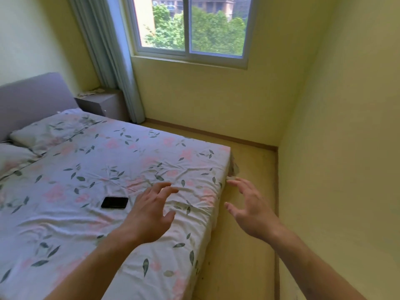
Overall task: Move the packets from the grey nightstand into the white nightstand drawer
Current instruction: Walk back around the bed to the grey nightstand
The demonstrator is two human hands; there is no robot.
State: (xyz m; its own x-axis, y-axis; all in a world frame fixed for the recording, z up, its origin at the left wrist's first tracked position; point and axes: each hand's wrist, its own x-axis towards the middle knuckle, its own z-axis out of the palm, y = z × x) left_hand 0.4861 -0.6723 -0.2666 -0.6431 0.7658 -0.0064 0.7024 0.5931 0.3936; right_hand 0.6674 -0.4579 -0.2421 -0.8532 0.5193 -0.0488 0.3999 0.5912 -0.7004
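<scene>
Both hands reach forward, holding nothing. The left hand (151,210) hovers over the near corner of the bed (104,169), fingers spread and slightly bent, palm down. The right hand (249,210) is out over the floor (244,245) just past the bed's edge, fingers also spread and loosely curved, thumb toward the bed.

The packets (91,93) lie on top of the grey nightstand (104,103), far from both hands, across the whole bed in the corner beside the headboard (32,98) and under the curtain (108,57). They are small and blurred; how many there are cannot be told. The nightstand's top surface shows only as a narrow strip.

A black phone (114,202) lies flat on the flowered sheet, just left of the left hand and not touching it. Two pillows (43,133) rest at the head of the bed. A window (190,27) stands above the far wall, with trees and buildings behind it.
</scene>
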